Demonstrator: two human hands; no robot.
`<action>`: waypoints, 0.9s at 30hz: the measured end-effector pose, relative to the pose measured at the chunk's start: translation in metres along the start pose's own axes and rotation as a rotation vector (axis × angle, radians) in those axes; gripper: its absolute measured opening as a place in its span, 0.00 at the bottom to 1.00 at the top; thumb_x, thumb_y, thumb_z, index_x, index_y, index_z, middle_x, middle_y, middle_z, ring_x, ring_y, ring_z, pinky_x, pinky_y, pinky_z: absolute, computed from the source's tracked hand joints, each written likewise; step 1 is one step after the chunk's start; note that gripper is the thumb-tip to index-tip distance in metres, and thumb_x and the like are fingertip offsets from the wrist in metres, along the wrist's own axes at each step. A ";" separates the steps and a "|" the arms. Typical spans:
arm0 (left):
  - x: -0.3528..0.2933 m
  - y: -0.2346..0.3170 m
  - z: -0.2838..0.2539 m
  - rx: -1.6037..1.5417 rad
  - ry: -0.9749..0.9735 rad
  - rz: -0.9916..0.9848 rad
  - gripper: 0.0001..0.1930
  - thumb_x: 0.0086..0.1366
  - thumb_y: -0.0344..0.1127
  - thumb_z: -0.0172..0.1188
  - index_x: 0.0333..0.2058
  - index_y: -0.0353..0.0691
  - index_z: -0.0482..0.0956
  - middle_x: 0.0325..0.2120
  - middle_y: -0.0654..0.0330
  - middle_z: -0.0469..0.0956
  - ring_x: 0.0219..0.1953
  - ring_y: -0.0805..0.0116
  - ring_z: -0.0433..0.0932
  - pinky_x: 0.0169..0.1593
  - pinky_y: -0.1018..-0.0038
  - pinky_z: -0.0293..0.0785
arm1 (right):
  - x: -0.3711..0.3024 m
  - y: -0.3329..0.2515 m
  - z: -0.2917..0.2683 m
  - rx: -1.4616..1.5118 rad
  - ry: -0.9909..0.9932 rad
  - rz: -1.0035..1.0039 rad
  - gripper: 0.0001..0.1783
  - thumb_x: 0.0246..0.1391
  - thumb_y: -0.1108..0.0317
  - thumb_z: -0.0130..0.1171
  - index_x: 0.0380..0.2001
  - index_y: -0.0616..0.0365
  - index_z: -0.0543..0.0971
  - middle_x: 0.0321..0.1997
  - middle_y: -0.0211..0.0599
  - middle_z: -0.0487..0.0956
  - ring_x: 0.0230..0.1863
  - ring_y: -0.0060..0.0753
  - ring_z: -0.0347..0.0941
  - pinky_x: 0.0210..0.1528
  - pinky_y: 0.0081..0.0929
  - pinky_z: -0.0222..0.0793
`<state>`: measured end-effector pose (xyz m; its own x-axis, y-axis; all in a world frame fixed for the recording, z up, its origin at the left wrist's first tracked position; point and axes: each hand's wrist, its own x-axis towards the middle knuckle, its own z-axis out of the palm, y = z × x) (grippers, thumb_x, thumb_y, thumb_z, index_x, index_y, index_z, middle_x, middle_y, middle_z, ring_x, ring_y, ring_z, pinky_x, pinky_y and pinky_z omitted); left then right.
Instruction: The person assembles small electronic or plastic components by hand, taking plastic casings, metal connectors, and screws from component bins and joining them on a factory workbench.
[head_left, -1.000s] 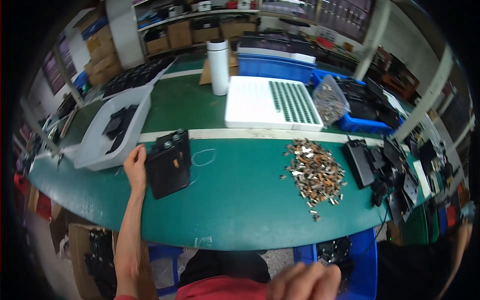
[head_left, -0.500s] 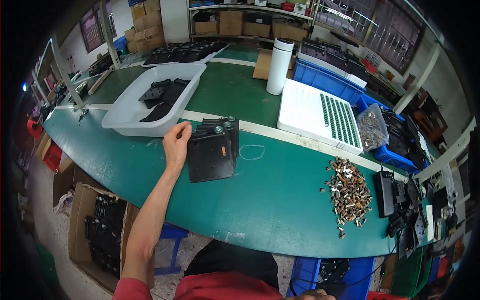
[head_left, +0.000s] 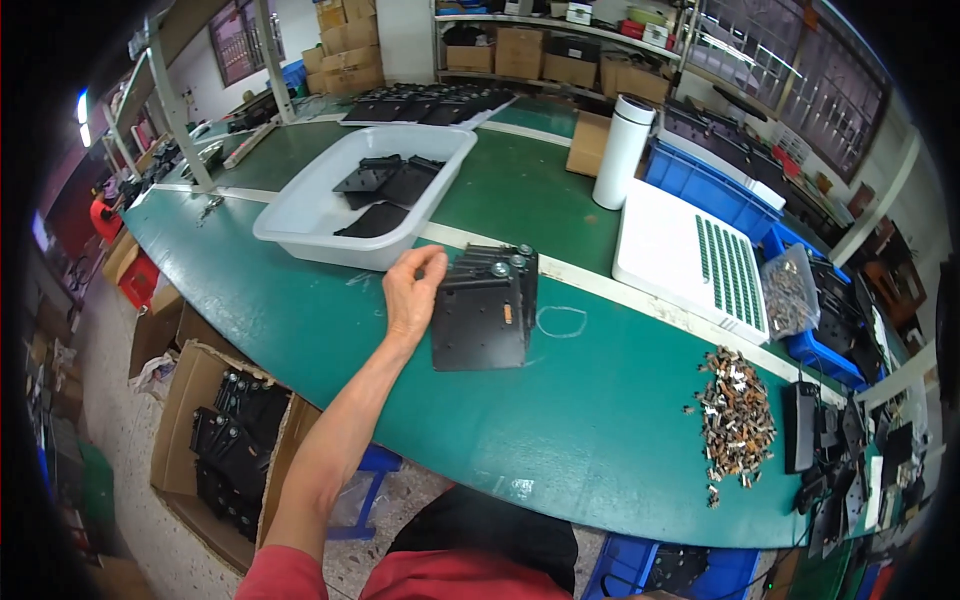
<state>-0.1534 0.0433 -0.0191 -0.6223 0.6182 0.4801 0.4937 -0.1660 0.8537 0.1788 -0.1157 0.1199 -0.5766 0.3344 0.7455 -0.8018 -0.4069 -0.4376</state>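
My left hand point(head_left: 411, 292) reaches over the green table with fingers curled and pinched at the upper left edge of a black flat plate point(head_left: 478, 330). This plate lies on top of a small stack of similar plates, fanned slightly to the right. Round silver screws or rollers point(head_left: 500, 270) sit along the stack's far edge, and a small orange-brown piece point(head_left: 508, 314) shows on the top plate. Exactly what lies between the fingertips is hidden. My right hand is not in view.
Beyond the stack stands a translucent white tub point(head_left: 290, 238) with black plates inside. To the right are a pile of small metal clips point(head_left: 736, 420), a white tray point(head_left: 655, 245) with rows of green pieces, and a white bottle point(head_left: 622, 155). A cardboard box point(head_left: 172, 470) of black parts stands below left.
The whole scene has shifted right in the picture as the head turned left. My left hand stays at the stack's edge. Part of a hand at the bottom edge has dropped out of sight.
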 end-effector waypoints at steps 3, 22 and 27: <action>-0.005 0.010 0.002 0.030 0.018 0.099 0.11 0.60 0.35 0.63 0.37 0.32 0.82 0.30 0.55 0.80 0.33 0.64 0.78 0.42 0.70 0.73 | 0.011 -0.014 -0.010 -0.213 0.055 0.102 0.09 0.55 0.70 0.64 0.24 0.63 0.80 0.24 0.42 0.79 0.21 0.37 0.74 0.24 0.31 0.69; 0.160 -0.007 -0.086 0.796 -0.544 0.082 0.27 0.50 0.48 0.68 0.44 0.32 0.80 0.42 0.45 0.80 0.48 0.46 0.77 0.52 0.58 0.72 | -0.082 0.000 -0.088 -1.256 1.074 0.638 0.04 0.53 0.74 0.66 0.33 0.60 0.81 0.28 0.23 0.76 0.29 0.13 0.68 0.33 0.15 0.66; 0.152 0.001 -0.074 0.985 -0.790 -0.070 0.40 0.49 0.54 0.70 0.54 0.29 0.73 0.52 0.42 0.75 0.56 0.49 0.73 0.58 0.61 0.70 | -0.079 -0.001 -0.088 -1.341 1.059 0.656 0.05 0.53 0.73 0.66 0.33 0.60 0.81 0.28 0.25 0.77 0.29 0.15 0.69 0.33 0.16 0.67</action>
<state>-0.2925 0.0803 0.0697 -0.3015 0.9480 -0.1017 0.9278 0.3163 0.1977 0.2112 -0.0669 0.0175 -0.2311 0.9714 -0.0542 0.3051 0.0194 -0.9521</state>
